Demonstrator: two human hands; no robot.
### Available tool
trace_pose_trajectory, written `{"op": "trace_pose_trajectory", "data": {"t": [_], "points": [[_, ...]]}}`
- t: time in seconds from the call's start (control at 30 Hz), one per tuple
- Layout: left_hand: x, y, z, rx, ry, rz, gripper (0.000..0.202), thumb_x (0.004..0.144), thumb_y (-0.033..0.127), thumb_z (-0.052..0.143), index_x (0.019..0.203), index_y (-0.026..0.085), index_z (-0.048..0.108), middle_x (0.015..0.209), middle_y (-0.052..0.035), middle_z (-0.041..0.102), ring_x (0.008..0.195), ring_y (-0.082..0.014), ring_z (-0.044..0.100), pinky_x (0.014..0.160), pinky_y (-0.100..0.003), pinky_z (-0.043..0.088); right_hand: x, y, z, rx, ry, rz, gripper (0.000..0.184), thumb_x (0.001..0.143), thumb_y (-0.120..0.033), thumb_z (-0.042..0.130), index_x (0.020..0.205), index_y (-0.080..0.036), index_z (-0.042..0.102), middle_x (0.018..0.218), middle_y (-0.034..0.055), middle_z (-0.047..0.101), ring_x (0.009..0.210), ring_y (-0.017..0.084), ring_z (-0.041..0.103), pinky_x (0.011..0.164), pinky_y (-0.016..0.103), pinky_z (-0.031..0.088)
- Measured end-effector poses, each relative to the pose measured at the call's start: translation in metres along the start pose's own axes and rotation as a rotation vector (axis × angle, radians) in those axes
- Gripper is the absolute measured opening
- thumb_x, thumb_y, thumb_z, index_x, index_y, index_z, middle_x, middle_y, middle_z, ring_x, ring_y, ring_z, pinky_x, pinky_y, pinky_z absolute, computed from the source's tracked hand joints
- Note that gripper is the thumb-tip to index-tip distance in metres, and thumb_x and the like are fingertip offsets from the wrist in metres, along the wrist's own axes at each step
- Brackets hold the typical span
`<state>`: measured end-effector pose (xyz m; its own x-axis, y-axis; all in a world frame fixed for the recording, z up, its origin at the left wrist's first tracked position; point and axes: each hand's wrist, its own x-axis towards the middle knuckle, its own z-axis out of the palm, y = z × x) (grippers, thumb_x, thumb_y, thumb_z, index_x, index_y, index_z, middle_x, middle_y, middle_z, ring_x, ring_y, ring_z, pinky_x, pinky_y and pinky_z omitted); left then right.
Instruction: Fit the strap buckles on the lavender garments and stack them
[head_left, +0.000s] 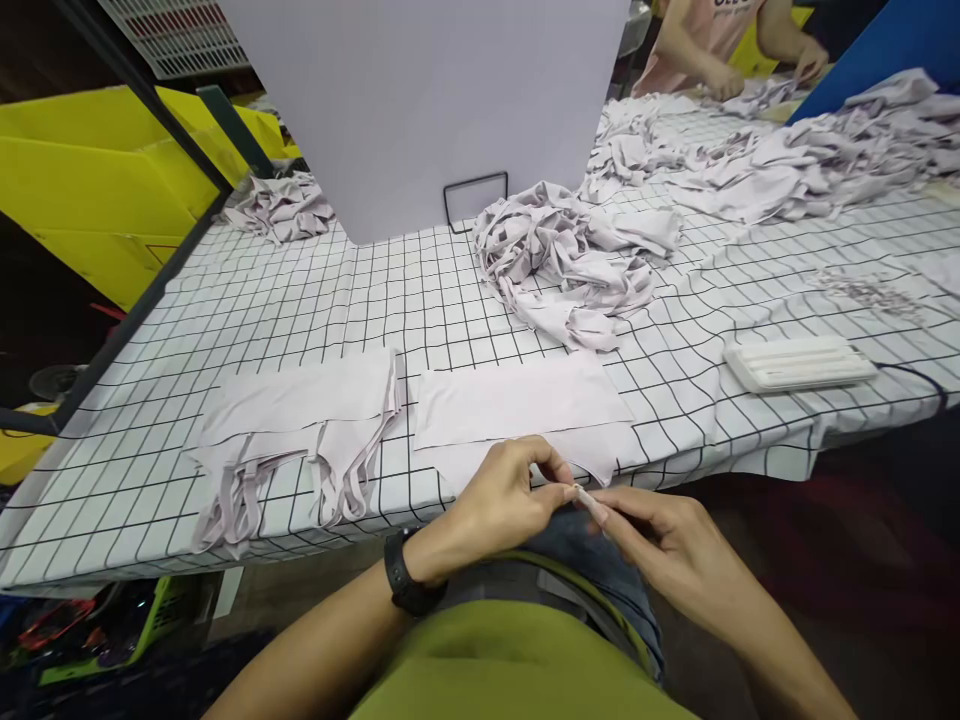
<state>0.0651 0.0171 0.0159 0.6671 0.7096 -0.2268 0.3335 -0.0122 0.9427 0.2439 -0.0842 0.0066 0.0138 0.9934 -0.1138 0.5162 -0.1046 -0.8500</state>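
Just past the table's front edge, my left hand (506,492) and my right hand (671,540) meet with their fingertips close together. Both are closed in a pinch on a narrow pale fabric strap (591,503). Fingers cover much of it, and I cannot tell whether it joins the garment behind. That pale pink garment (517,402) lies flat and folded on the table, its lower edge behind my left hand. To its left rests a neat stack of similar garments (300,400), straps trailing toward the front edge.
A tangled heap of pale garments (562,255) sits behind on the checked tablecloth (390,290). A white corded device (799,363) lies at right, near small scattered pieces (870,292). An upright pale panel (442,100) stands at the back. Another person's hands (724,82) handle fabric at far right.
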Motion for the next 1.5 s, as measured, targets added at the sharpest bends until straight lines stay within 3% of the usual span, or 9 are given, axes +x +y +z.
{"op": "trace_pose_trajectory", "data": {"t": [0.07, 0.17, 0.4, 0.6, 0.7, 0.87, 1.1, 1.27, 1.5], "points": [[-0.002, 0.0, 0.002, 0.06, 0.02, 0.051, 0.01, 0.081, 0.01, 0.066, 0.074, 0.017, 0.066, 0.082, -0.0017, 0.07, 0.083, -0.0169, 0.061, 0.079, -0.03, 0.046, 0.0, 0.001, 0.002, 0.048, -0.016, -0.008, 0.026, 0.095, -0.039, 0.06, 0.098, -0.022, 0.08, 0.085, 0.0038, 0.075, 0.072, 0.019, 0.068, 0.065, 0.026, 0.052], [-0.005, 0.001, 0.003, 0.116, 0.017, 0.087, 0.012, 0.08, 0.006, 0.063, 0.075, 0.017, 0.066, 0.084, -0.002, 0.07, 0.086, -0.0178, 0.062, 0.08, -0.03, 0.046, -0.001, 0.005, 0.008, 0.167, -0.053, 0.058, 0.03, 0.093, -0.041, 0.065, 0.113, -0.022, 0.078, 0.08, 0.0021, 0.072, 0.066, 0.018, 0.065, 0.06, 0.026, 0.052], [0.006, -0.005, -0.006, 0.212, -0.062, 0.152, 0.011, 0.086, 0.013, 0.064, 0.077, 0.018, 0.066, 0.084, -0.0018, 0.07, 0.084, -0.0172, 0.063, 0.079, -0.03, 0.048, 0.003, 0.013, 0.019, 0.268, 0.065, 0.192, 0.035, 0.091, -0.051, 0.066, 0.095, -0.021, 0.082, 0.059, 0.0, 0.062, 0.052, 0.016, 0.054, 0.05, 0.026, 0.043], [0.043, -0.025, -0.004, 0.757, 0.082, 0.344, 0.015, 0.093, 0.024, 0.065, 0.107, 0.018, 0.067, 0.113, -0.0094, 0.067, 0.103, -0.026, 0.058, 0.086, -0.041, 0.05, 0.021, 0.009, 0.014, 0.406, 0.338, 0.352, 0.042, 0.069, -0.059, 0.083, 0.077, -0.018, 0.08, 0.058, 0.0019, 0.062, 0.049, 0.013, 0.042, 0.043, 0.025, 0.036], [0.057, -0.029, 0.0, 0.907, 0.087, 0.324, 0.012, 0.095, 0.024, 0.06, 0.101, 0.018, 0.068, 0.11, -0.0095, 0.066, 0.1, -0.0261, 0.059, 0.082, -0.04, 0.05, 0.03, 0.005, 0.014, 0.467, 0.403, 0.4, 0.043, 0.066, -0.059, 0.082, 0.072, -0.016, 0.078, 0.054, 0.0005, 0.058, 0.048, 0.011, 0.037, 0.042, 0.024, 0.033], [0.066, -0.035, 0.003, 0.843, 0.144, 0.321, 0.016, 0.094, 0.011, 0.054, 0.094, 0.017, 0.07, 0.1, -0.0081, 0.067, 0.095, -0.0234, 0.06, 0.08, -0.038, 0.048, 0.043, 0.006, 0.017, 0.56, 0.411, 0.424, 0.04, 0.065, -0.054, 0.085, 0.07, -0.015, 0.077, 0.057, 0.003, 0.063, 0.049, 0.011, 0.046, 0.043, 0.024, 0.04], [0.067, -0.045, 0.004, 0.652, 0.221, 0.415, 0.014, 0.095, 0.014, 0.058, 0.087, 0.018, 0.069, 0.091, -0.0045, 0.068, 0.089, -0.0202, 0.059, 0.08, -0.038, 0.044, 0.064, 0.01, 0.023, 0.718, 0.482, 0.485, 0.033, 0.067, -0.045, 0.088, 0.072, -0.015, 0.077, 0.069, 0.0073, 0.073, 0.054, 0.015, 0.063, 0.047, 0.024, 0.054], [0.068, -0.045, 0.008, 0.692, 0.249, 0.499, 0.016, 0.094, 0.014, 0.058, 0.081, 0.017, 0.067, 0.089, -0.0047, 0.068, 0.089, -0.0208, 0.056, 0.078, -0.038, 0.04, 0.072, 0.009, 0.025, 0.758, 0.525, 0.462, 0.027, 0.069, -0.04, 0.086, 0.064, -0.016, 0.074, 0.065, 0.005, 0.07, 0.051, 0.012, 0.057, 0.045, 0.022, 0.049], [0.068, -0.043, 0.007, 0.82, 0.213, 0.561, 0.024, 0.098, 0.013, 0.051, 0.078, 0.016, 0.063, 0.086, -0.0057, 0.066, 0.088, -0.0215, 0.054, 0.08, -0.039, 0.037, 0.074, 0.007, 0.023, 0.748, 0.537, 0.464, 0.029, 0.07, -0.039, 0.085, 0.059, -0.016, 0.069, 0.054, -0.0019, 0.055, 0.048, 0.007, 0.034, 0.041, 0.02, 0.029]]}}
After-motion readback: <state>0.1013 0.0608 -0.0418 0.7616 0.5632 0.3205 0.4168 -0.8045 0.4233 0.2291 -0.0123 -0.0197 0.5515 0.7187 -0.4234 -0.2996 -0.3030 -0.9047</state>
